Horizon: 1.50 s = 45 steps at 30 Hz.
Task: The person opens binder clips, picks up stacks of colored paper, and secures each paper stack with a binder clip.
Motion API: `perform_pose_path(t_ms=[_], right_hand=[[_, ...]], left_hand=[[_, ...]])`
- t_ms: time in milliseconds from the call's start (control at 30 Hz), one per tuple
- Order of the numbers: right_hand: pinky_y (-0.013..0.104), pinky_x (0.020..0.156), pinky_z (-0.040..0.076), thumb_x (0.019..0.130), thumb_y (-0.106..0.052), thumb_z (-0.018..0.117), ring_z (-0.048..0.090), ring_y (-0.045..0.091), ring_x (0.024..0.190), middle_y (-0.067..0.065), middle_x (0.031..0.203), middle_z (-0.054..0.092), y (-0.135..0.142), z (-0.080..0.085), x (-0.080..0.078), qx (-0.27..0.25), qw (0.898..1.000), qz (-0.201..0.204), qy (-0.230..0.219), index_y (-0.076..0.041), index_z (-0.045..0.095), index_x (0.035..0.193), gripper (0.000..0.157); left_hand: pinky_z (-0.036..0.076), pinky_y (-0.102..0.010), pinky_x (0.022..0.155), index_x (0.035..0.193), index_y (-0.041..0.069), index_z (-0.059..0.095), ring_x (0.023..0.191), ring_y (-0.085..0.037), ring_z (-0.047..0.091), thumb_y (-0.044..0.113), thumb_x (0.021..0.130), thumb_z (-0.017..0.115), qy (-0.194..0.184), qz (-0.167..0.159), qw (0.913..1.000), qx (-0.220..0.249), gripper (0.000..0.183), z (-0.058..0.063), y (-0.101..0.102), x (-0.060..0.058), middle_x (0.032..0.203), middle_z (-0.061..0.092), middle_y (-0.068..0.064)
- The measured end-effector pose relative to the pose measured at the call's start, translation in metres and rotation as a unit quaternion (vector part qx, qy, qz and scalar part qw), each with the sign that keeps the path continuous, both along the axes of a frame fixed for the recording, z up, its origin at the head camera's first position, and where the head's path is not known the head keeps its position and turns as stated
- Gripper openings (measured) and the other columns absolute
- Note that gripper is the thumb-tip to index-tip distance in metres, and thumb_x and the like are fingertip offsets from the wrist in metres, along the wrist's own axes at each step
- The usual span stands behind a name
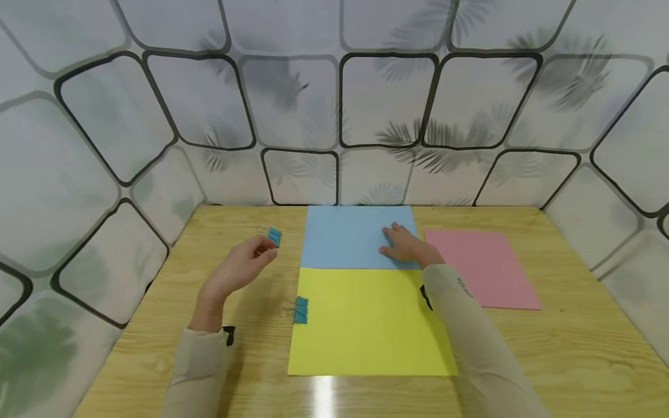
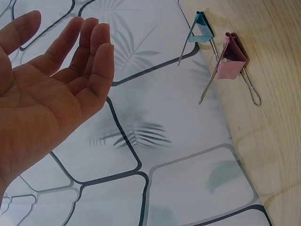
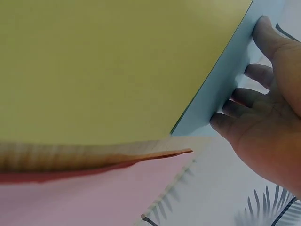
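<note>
My left hand (image 1: 237,270), fingers loosely bent, hovers over the left of the table. In the head view its fingertips overlap a teal binder clip (image 1: 274,236); contact cannot be told. The left wrist view has this hand (image 2: 56,84) empty, with a teal binder clip (image 2: 202,30) and a pink binder clip (image 2: 231,59) standing apart from it on the table. My right hand (image 1: 402,244) rests with spread fingers on a blue sheet (image 1: 345,238). Below it lies a yellow sheet (image 1: 366,325), with another teal binder clip (image 1: 301,310) at its left edge.
A pink sheet (image 1: 486,270) lies to the right, partly behind my right sleeve (image 1: 470,331). Everything is on a wooden table (image 1: 575,348). A patterned white curtain-like wall (image 1: 292,104) borders its back and sides.
</note>
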State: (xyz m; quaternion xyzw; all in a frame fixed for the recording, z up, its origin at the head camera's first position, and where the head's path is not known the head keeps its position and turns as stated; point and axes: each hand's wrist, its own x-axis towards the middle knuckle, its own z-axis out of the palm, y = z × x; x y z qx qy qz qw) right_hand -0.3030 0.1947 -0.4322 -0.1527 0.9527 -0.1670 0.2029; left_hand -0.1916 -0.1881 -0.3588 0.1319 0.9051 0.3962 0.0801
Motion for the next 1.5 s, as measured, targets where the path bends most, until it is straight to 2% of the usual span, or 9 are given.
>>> perform_pose_path(t_ms=[233, 300, 467, 767, 1133, 1333, 1433, 1500], right_hand=[[0.056, 0.120, 0.013, 0.105, -0.032, 0.050, 0.004, 0.044, 0.150, 0.031, 0.161, 0.006, -0.007, -0.002, 0.001, -0.005, 1.000, 0.000, -0.001, 0.002, 0.019, 0.156, 0.069], [0.056, 0.120, 0.013, 0.105, -0.033, 0.050, 0.005, 0.044, 0.150, 0.030, 0.161, 0.005, -0.008, -0.005, 0.001, -0.003, 1.000, -0.001, 0.000, 0.002, 0.020, 0.156, 0.069], [0.056, 0.119, 0.014, 0.105, -0.032, 0.049, 0.006, 0.045, 0.149, 0.031, 0.161, 0.007, -0.004, -0.009, 0.003, 0.004, 1.000, -0.001, 0.005, 0.002, 0.019, 0.156, 0.068], [0.057, 0.119, 0.013, 0.105, -0.033, 0.050, 0.005, 0.044, 0.150, 0.030, 0.161, 0.006, -0.001, -0.004, 0.003, 0.009, 1.000, 0.000, 0.003, 0.001, 0.020, 0.156, 0.068], [0.058, 0.119, 0.014, 0.105, -0.034, 0.049, 0.006, 0.044, 0.150, 0.029, 0.161, 0.006, 0.004, 0.000, 0.003, 0.011, 1.000, -0.004, 0.004, 0.000, 0.019, 0.157, 0.069], [0.058, 0.119, 0.013, 0.105, -0.035, 0.049, 0.005, 0.044, 0.150, 0.029, 0.161, 0.004, 0.003, -0.001, 0.003, 0.000, 1.000, -0.006, -0.004, 0.000, 0.019, 0.157, 0.069], [0.058, 0.119, 0.013, 0.105, -0.035, 0.048, 0.004, 0.045, 0.150, 0.030, 0.161, 0.004, 0.003, -0.001, 0.001, 0.006, 1.000, -0.002, 0.000, 0.000, 0.018, 0.157, 0.069], [0.057, 0.119, 0.013, 0.105, -0.035, 0.048, 0.005, 0.044, 0.150, 0.029, 0.161, 0.005, 0.004, 0.000, 0.000, 0.008, 1.000, -0.002, 0.007, 0.000, 0.018, 0.157, 0.069]], left_hand=[[0.055, -0.041, 0.078, 0.137, -0.004, 0.046, 0.085, -0.028, 0.062, 0.026, 0.107, 0.045, -0.021, 0.036, 0.9990, 0.016, 0.043, 0.005, -0.015, -0.002, 0.126, 0.055, -0.023], [0.053, -0.043, 0.080, 0.137, -0.005, 0.047, 0.089, -0.031, 0.062, 0.027, 0.107, 0.045, -0.015, 0.049, 0.9987, 0.003, 0.044, 0.005, -0.019, -0.005, 0.125, 0.055, -0.024], [0.048, -0.053, 0.091, 0.138, -0.008, 0.045, 0.117, -0.043, 0.053, 0.028, 0.106, 0.043, -0.002, 0.074, 0.9964, -0.041, 0.048, 0.002, -0.027, -0.011, 0.129, 0.053, -0.030], [0.041, -0.060, 0.098, 0.142, -0.013, 0.034, 0.126, -0.051, 0.041, 0.027, 0.106, 0.040, -0.028, 0.125, 0.9889, -0.076, 0.055, -0.014, -0.047, -0.016, 0.139, 0.038, -0.037], [0.042, -0.061, 0.097, 0.139, -0.020, 0.032, 0.123, -0.054, 0.044, 0.027, 0.105, 0.040, -0.062, 0.092, 0.9863, -0.122, 0.058, -0.021, -0.056, -0.032, 0.135, 0.039, -0.044], [0.043, -0.061, 0.097, 0.132, -0.025, 0.038, 0.122, -0.056, 0.045, 0.026, 0.104, 0.041, -0.071, 0.055, 0.9829, -0.161, 0.058, -0.024, -0.059, -0.042, 0.134, 0.042, -0.045], [0.049, -0.052, 0.084, 0.115, -0.022, 0.052, 0.100, -0.048, 0.058, 0.024, 0.102, 0.042, -0.077, 0.049, 0.9783, -0.186, 0.049, -0.026, -0.057, -0.047, 0.112, 0.057, -0.039], [0.048, -0.042, 0.070, 0.096, -0.015, 0.058, 0.079, -0.035, 0.057, 0.023, 0.101, 0.042, -0.089, 0.049, 0.9746, -0.200, 0.042, -0.028, -0.055, -0.051, 0.088, 0.060, -0.026]])
